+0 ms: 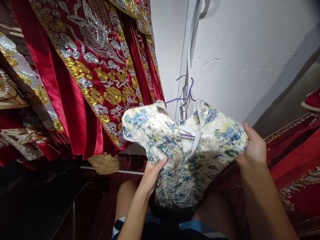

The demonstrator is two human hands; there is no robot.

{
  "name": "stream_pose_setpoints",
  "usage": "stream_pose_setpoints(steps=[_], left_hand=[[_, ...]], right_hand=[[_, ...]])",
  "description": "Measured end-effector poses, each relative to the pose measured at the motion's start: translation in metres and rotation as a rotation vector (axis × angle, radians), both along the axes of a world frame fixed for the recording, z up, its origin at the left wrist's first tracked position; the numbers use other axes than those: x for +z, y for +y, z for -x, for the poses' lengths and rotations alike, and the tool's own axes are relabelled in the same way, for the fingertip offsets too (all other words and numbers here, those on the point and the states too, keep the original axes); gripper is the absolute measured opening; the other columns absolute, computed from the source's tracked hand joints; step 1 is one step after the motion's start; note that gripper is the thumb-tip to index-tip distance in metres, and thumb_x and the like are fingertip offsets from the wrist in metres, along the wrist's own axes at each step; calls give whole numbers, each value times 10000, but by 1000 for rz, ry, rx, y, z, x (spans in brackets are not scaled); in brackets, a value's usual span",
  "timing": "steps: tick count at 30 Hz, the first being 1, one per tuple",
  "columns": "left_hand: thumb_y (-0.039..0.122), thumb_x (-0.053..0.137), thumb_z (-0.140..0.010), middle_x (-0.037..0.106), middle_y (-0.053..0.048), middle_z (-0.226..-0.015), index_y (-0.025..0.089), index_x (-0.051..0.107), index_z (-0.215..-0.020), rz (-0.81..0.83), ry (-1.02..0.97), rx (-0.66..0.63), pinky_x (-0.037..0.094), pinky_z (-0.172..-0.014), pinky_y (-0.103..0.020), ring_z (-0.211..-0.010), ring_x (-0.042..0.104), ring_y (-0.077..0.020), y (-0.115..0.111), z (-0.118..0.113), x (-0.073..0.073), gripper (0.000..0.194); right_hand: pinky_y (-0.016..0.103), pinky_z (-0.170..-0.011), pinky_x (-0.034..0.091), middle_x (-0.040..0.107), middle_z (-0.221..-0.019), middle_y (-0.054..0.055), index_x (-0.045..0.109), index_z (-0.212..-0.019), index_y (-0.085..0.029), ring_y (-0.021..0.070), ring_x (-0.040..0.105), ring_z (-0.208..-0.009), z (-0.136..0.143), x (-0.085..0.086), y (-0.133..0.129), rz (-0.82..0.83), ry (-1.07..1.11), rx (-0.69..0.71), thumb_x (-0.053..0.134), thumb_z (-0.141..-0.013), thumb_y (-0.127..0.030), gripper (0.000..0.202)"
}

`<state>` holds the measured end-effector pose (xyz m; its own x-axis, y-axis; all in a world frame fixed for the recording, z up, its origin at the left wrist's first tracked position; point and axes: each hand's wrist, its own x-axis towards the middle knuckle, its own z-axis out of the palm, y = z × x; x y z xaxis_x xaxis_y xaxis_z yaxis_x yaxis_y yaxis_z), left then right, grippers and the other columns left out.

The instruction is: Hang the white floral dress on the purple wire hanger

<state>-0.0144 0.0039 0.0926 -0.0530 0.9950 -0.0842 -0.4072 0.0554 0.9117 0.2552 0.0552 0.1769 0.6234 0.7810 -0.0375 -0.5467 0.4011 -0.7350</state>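
A cream short-sleeved garment with blue and yellow flowers (180, 166) hangs on a purple hanger (190, 96) in front of me. Its neckline stands open, and a bit of the hanger's lower bar shows inside. My left hand (152, 173) grips the garment's side below one sleeve, thumb on top of the cloth. At the other sleeve's end, my right hand (252, 145) pinches the cuff and holds the sleeve stretched out to the right. The fingers of both hands are partly hidden behind the fabric.
Red robes with gold and silver embroidery (107, 76) hang close at the left. White straps (188, 50) run down the pale wall (237, 43) behind the hanger. More red embroidered cloth (300, 160) lies at the right. A quilted tan item (105, 163) sits low at the left.
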Motion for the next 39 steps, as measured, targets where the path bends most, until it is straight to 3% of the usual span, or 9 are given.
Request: stream_pose_setpoints(steps=[5,7,10,13,17,19,25,28,39], left_hand=[[423,842,-710,615,-150,-1383,174,598,-1353,87,71,-30,345,-1167,-454,-1361,495,-352,-12,-2,-17,732],[429,840,-713,601,-158,-1398,177,605,-1347,97,83,-54,330,-1176,-458,-1380,472,-357,-17,-4,-21,721],[456,827,-724,608,-155,-1392,183,593,-1365,46,34,-67,344,-1169,-445,-1375,481,-350,-22,-11,-26,735],[460,810,-745,618,-147,-1382,188,562,-1400,19,-44,-62,349,-1168,-440,-1357,506,-334,-22,-23,-36,751],[426,813,-753,605,-146,-1399,193,543,-1420,38,-118,-77,363,-1160,-452,-1351,513,-338,-22,-36,-49,756],[409,813,-759,601,-145,-1404,194,545,-1419,53,-140,-76,372,-1156,-449,-1354,510,-335,-23,-38,-51,744],[368,850,-721,680,-153,-1288,169,572,-1386,152,-189,-63,449,-1095,-442,-1222,626,-323,-28,-32,-37,748],[349,875,-687,715,-155,-1217,149,600,-1354,183,-199,-23,475,-1067,-424,-1159,664,-313,-30,-32,-30,749],[313,874,-680,732,-153,-1161,142,523,-1409,243,-347,-1,534,-990,-419,-1095,695,-321,-40,-48,-31,826]], right_hand=[[381,-800,549,684,-829,81,707,-849,-118,226,678,-831,-10,-40,-8,43,-14,-27,599,-871,-300,213],[363,-843,518,676,-864,60,704,-852,-139,207,657,-841,-14,-56,-12,26,-86,-203,682,-777,-263,147],[337,-902,466,669,-934,36,721,-928,-161,186,626,-884,-5,-76,-27,56,-307,-557,718,-626,-157,302],[335,-828,474,653,-899,18,709,-943,-183,175,607,-822,28,-90,-49,55,-373,-673,678,-665,-207,281],[312,-680,480,652,-817,18,667,-858,-187,186,597,-733,84,-102,-67,170,-521,22,712,-727,-398,252],[303,-637,470,636,-760,12,639,-815,-194,195,582,-712,101,-108,-69,218,-594,190,725,-727,-485,316],[307,-471,354,433,-553,-33,515,-695,-251,167,418,-500,106,-123,-80,241,-669,414,571,-854,-655,438],[324,-476,362,448,-572,-16,482,-660,-261,180,442,-503,102,-123,-87,222,-701,489,505,-900,-657,464],[269,-577,374,497,-653,-22,562,-732,-217,158,466,-617,85,-122,-103,193,-792,665,539,-886,-313,183]])
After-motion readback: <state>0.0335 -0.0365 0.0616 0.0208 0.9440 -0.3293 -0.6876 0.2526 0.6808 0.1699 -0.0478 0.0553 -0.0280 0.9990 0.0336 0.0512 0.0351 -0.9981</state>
